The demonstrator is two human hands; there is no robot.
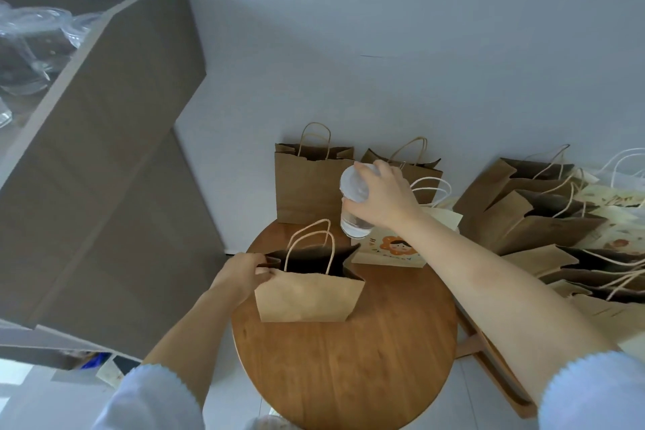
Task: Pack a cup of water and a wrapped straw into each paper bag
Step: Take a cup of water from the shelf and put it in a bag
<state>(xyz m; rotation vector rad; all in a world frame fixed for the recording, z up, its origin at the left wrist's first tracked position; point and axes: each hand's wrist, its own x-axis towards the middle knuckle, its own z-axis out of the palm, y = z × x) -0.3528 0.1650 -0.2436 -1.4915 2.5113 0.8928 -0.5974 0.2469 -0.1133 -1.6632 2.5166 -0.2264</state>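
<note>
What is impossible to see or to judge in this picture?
- Head view: the inside of the open paper bag is dark; its contents cannot be told.
- No wrapped straw is visible anywhere.
- The right hand covers part of the cup of water.
- The left hand fingertips hide behind the bag's edge.
- The bag pile is cut off by the right edge.

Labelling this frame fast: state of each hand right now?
Left hand: closed, pinching the left edge of the open paper bag on the round table.
Right hand: closed, holding the lidded cup of water from above.
</note>
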